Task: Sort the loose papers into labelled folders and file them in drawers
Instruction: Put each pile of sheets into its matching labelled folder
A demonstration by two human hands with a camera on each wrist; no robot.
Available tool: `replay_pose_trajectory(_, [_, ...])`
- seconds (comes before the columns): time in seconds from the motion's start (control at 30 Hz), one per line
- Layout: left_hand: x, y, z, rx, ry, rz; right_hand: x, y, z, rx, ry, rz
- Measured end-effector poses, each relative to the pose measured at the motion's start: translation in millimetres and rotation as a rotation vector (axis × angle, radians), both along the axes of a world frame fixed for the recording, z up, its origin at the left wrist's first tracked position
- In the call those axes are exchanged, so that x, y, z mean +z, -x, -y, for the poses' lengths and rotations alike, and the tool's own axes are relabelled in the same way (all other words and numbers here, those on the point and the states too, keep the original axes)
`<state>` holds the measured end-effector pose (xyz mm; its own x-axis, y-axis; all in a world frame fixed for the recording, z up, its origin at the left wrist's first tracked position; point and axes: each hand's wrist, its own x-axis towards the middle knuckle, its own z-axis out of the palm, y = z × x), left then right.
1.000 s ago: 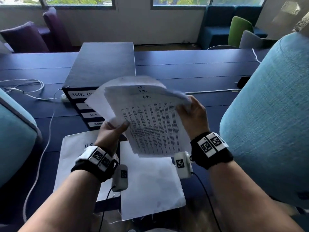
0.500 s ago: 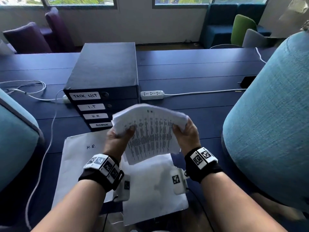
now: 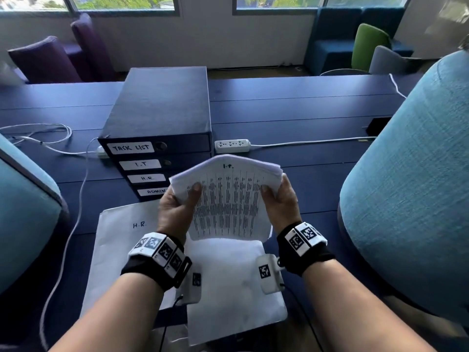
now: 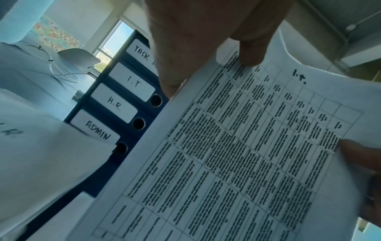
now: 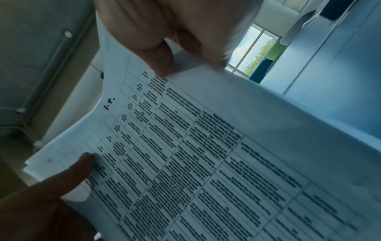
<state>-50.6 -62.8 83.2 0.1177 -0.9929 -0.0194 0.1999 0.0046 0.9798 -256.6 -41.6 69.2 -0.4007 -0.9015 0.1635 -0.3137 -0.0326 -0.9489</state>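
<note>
A stack of printed papers (image 3: 225, 201) with a table of text and a handwritten "I.T." at the top is held upright over the desk. My left hand (image 3: 177, 207) grips its left edge, thumb on the front. My right hand (image 3: 279, 199) grips the right edge the same way. The same stack of papers (image 4: 237, 154) fills the left wrist view and, as a papers sheet (image 5: 195, 154), the right wrist view. Behind stands a dark drawer unit (image 3: 162, 118) labelled TASK LIST, I.T, H.R., ADMIN. A white folder marked H.R. (image 3: 121, 240) and another white folder (image 3: 233, 280) lie below.
A white power strip (image 3: 232, 146) and its cable lie right of the drawer unit. White cables (image 3: 38, 138) trail at the left. Teal chair backs (image 3: 411, 189) flank both sides. A black phone (image 3: 378, 124) lies at the far right of the blue desk (image 3: 291, 110).
Both hands have lowered the paper stack toward the desk and squared it. The loose fanned sheets are now gathered, and the drawer labels and power strip are uncovered.
</note>
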Motion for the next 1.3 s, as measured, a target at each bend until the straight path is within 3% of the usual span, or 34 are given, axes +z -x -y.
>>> replay_pose_trajectory(0.13, [2.1, -4.3, 2.8, -0.026, 0.026, -0.033, 5.1, 4.2, -1.1, -0.007, 0.05, -0.013])
replay_pose_trajectory(0.3, [-18.5, -4.6, -7.0, -0.059, -0.042, -0.023, -14.9, 5.6, -11.5, 0.003, -0.045, 0.022])
replay_pose_trajectory(0.5, [-2.2, -0.6, 3.1, -0.057, 0.036, -0.08, 5.3, 6.4, -3.7, -0.042, 0.088, -0.014])
replay_pose_trajectory(0.57, [-8.3, -2.0, 2.9, -0.057, -0.002, -0.072, -1.5, 6.1, -6.6, 0.008, 0.084, 0.007])
replay_pose_trajectory(0.7, [-33.5, 1.4, -11.9, -0.04, -0.127, 0.029, -35.0, 1.4, -20.8, 0.06, -0.118, 0.025])
replay_pose_trajectory(0.93, [-23.9, 7.9, -2.7, -0.042, -0.113, 0.048, -21.8, 12.5, -13.5, 0.031, -0.025, -0.013])
replay_pose_trajectory(1.0, [-36.8, 4.1, -4.6, -0.047, -0.154, 0.141, -30.6, 13.8, -17.1, 0.068, -0.075, 0.017])
replay_pose_trajectory(1.13, [-77.9, -1.7, -12.6, -0.121, -0.203, 0.485, -69.4, 11.2, -33.3, 0.121, -0.291, 0.019])
replay_pose_trajectory(1.3, [-65.3, 17.5, -5.8, -0.078, -0.203, 0.569, -57.8, 29.2, -27.1, 0.029, -0.255, -0.038])
